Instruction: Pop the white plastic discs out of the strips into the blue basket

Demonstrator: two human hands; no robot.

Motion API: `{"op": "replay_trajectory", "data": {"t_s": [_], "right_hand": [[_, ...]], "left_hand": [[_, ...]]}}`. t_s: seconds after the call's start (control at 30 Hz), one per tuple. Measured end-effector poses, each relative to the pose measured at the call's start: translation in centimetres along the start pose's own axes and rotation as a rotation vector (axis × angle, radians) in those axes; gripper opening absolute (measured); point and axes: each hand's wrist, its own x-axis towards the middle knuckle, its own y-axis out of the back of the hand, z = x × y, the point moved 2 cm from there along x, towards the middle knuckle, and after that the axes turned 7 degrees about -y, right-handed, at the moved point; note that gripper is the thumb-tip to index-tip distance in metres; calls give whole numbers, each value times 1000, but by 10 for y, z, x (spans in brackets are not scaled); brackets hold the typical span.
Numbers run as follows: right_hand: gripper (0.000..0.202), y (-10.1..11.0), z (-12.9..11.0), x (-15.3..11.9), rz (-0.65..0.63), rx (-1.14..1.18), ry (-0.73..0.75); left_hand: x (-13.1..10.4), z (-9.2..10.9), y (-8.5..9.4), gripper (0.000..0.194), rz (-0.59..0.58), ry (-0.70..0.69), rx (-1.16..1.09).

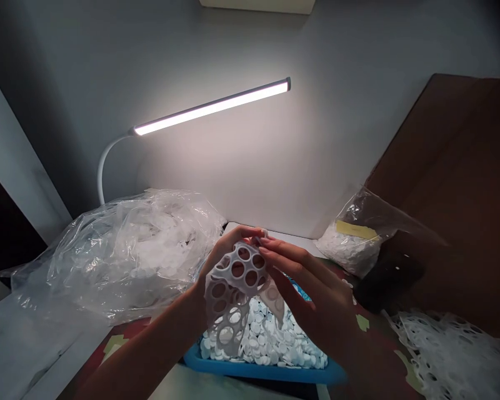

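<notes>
A white sheet punched with round holes (244, 268) is bunched between my hands, its lower parts drooping over a blue tray (258, 369). Small white discs (270, 339) fill that tray. My left hand (223, 250) is closed on the sheet from the left, partly hidden behind it. On the right, my right hand (312, 289) has its fingertips pressed to the sheet's upper edge, close to the left fingertips.
A lit lamp (212, 107) arches over the back. Clear bags of white material (150, 250) lie left. At right are a labelled bag (348, 250), a black object (389, 272), a pile of holed sheets (454, 355) and a brown panel (458, 183).
</notes>
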Motion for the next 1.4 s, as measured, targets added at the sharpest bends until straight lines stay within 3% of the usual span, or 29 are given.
{"op": "replay_trajectory", "data": {"t_s": [0.17,0.37,0.63,1.0,1.13,1.23,1.4], "right_hand": [[37,1,-2,-2,39,0,16],[33,1,-2,-7,23,-6,12],[12,4,-5,-5,-32,44,-74],[11,3,-8,-2,-143,149,-183],[12,5,-8,-3,-188,157,-155],[18,5,-8,-3,-209,169,-131],[30,3,-6,-3,-164,146,-35]], "left_hand": [[0,2,3,25,93,58,67],[-1,3,-1,27,-22,14,117],[-3,-1,-2,24,-7,-9,221],[-2,-2,-7,21,17,-39,277],[-3,1,-4,24,46,42,247],[-6,6,-3,23,53,19,203],[-9,11,-4,25,20,59,137]]}}
